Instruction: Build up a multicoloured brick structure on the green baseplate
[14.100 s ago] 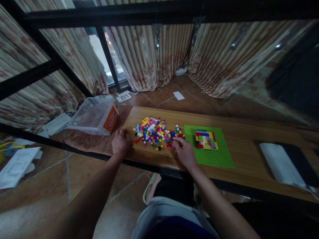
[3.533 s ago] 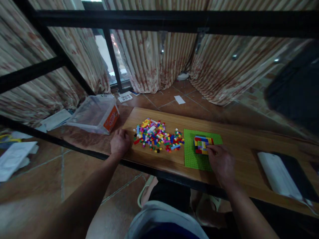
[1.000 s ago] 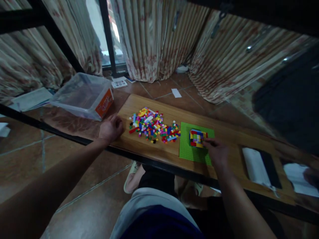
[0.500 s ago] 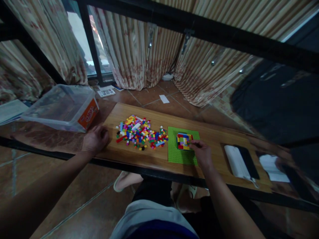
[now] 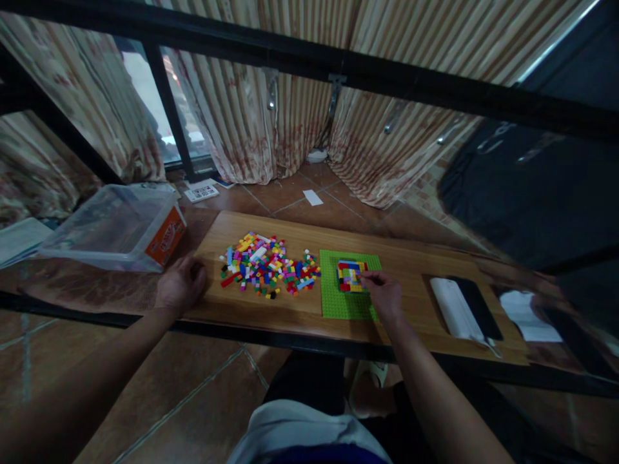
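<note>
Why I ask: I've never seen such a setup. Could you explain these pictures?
No machine: a person works bare-handed. One camera, worn on the head, takes every picture, looking forward and down. On the wooden board lie loose coloured bricks, a green baseplate bearing a small brick structure, and a white object beside a dark one. A clear box stands at the left. The right hand is at the structure's right side; whether it holds anything is unclear. The left hand, curled, is at the board's left end, nothing visibly held.
</note>
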### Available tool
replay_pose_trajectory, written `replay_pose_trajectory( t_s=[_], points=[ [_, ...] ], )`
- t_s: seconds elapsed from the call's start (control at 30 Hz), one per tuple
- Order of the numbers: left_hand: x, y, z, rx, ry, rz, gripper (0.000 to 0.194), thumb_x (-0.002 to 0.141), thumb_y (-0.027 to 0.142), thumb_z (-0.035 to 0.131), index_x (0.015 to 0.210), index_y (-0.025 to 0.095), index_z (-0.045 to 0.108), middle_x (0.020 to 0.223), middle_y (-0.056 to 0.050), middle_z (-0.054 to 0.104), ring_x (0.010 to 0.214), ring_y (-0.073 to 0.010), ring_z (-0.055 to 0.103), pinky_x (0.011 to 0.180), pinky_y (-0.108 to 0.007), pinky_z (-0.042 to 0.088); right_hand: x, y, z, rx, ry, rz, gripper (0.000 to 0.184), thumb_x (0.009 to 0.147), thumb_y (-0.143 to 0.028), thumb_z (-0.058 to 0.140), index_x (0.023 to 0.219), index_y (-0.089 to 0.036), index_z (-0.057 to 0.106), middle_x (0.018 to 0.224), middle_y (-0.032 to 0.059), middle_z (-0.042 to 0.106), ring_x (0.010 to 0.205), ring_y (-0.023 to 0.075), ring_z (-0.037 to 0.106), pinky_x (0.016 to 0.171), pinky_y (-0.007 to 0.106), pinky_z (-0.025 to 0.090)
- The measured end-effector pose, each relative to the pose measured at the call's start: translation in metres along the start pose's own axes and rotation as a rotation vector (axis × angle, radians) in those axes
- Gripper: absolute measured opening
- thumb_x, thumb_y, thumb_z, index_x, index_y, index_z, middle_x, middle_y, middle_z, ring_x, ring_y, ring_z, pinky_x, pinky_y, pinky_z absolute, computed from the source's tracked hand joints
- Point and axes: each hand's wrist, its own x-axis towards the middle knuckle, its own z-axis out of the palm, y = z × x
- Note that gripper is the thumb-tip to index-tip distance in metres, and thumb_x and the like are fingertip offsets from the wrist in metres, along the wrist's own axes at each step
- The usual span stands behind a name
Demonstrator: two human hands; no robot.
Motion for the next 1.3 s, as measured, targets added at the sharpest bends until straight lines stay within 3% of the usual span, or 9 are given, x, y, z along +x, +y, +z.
replay_pose_trajectory(
  t_s=[0.33, 0.5, 0.57, 0.63, 0.77, 0.83, 1.0, 1.3],
  points=[
    [-0.001, 0.001, -0.002, -0.021, 0.004, 0.007, 0.029, 0.086, 0.036, 0.043, 0.098, 0.018, 0.063, 0.103, -0.01, 0.066, 0.091, -0.0227, 0.063, 0.077, -0.031, 0.048, 0.001, -0.009, -0.004, -0.092, -0.022, -0.028, 0.027, 0.061, -0.044, 0.071, 0.068, -0.018, 0.068, 0.07, 0.0061, 0.07, 0.064, 0.0187, 0.062, 0.065, 0.034, 0.05],
    [-0.002, 0.0, -0.002, 0.006, 0.016, 0.022, 0.028, 0.086, 0.035, 0.044, 0.098, 0.018, 0.063, 0.1, -0.01, 0.065, 0.091, -0.0229, 0.063, 0.075, -0.03, 0.047, -0.023, -0.029, -0.002, -0.179, 0.033, -0.147, 0.018, 0.073, -0.035, 0.063, 0.079, -0.019, 0.071, 0.082, 0.0065, 0.07, 0.073, 0.0193, 0.061, 0.074, 0.035, 0.048],
    [-0.001, 0.003, -0.003, 0.032, 0.013, 0.014, 0.027, 0.087, 0.035, 0.044, 0.098, 0.018, 0.062, 0.101, -0.011, 0.065, 0.091, -0.0235, 0.063, 0.074, -0.03, 0.047, -0.04, -0.037, 0.007, -0.235, -0.035, -0.298, 0.018, 0.081, -0.032, 0.057, 0.083, -0.021, 0.07, 0.085, 0.006, 0.069, 0.076, 0.0195, 0.062, 0.075, 0.035, 0.048],
    [0.0, 0.012, -0.003, 0.057, 0.006, -0.036, 0.026, 0.087, 0.032, 0.044, 0.099, 0.017, 0.062, 0.102, -0.012, 0.065, 0.092, -0.0245, 0.063, 0.074, -0.031, 0.047, -0.058, -0.043, 0.022, -0.273, -0.214, -0.4, 0.018, 0.085, -0.027, 0.054, 0.087, -0.022, 0.07, 0.087, 0.0053, 0.069, 0.079, 0.0195, 0.063, 0.076, 0.034, 0.049],
    [0.001, 0.041, -0.002, 0.066, -0.02, -0.246, 0.025, 0.088, 0.026, 0.042, 0.098, 0.016, 0.062, 0.097, -0.015, 0.065, 0.09, -0.0276, 0.064, 0.072, -0.035, 0.046, -0.083, -0.048, 0.057, -0.298, -0.358, -0.439, 0.019, 0.088, -0.022, 0.05, 0.089, -0.022, 0.07, 0.088, 0.0058, 0.069, 0.082, 0.0202, 0.064, 0.076, 0.034, 0.049],
    [0.001, 0.053, 0.001, 0.066, 0.007, -0.266, 0.026, 0.088, 0.024, 0.04, 0.1, 0.016, 0.062, 0.101, -0.016, 0.065, 0.093, -0.0284, 0.063, 0.073, -0.036, 0.046, -0.088, -0.049, 0.072, -0.308, -0.388, -0.449, 0.02, 0.088, -0.02, 0.05, 0.089, -0.022, 0.069, 0.089, 0.0055, 0.069, 0.085, 0.0206, 0.064, 0.079, 0.034, 0.049],
    [-0.002, 0.057, 0.006, 0.051, 0.029, -0.24, 0.025, 0.089, 0.023, 0.041, 0.101, 0.017, 0.062, 0.102, -0.015, 0.065, 0.094, -0.0281, 0.063, 0.074, -0.036, 0.045, -0.083, -0.049, 0.096, -0.356, -0.417, -0.502, 0.021, 0.089, -0.017, 0.051, 0.094, -0.023, 0.07, 0.092, 0.0056, 0.067, 0.089, 0.021, 0.062, 0.084, 0.035, 0.048],
    [-0.002, 0.054, 0.008, 0.06, 0.028, -0.26, 0.022, 0.089, 0.024, 0.042, 0.097, 0.018, 0.062, 0.101, -0.012, 0.066, 0.092, -0.0262, 0.063, 0.07, -0.033, 0.043, -0.054, -0.052, 0.113, -0.551, -0.599, -0.743, 0.034, 0.084, -0.009, 0.053, 0.107, -0.025, 0.072, 0.106, 0.0087, 0.062, 0.101, 0.0254, 0.054, 0.09, 0.04, 0.045]
  ],
)
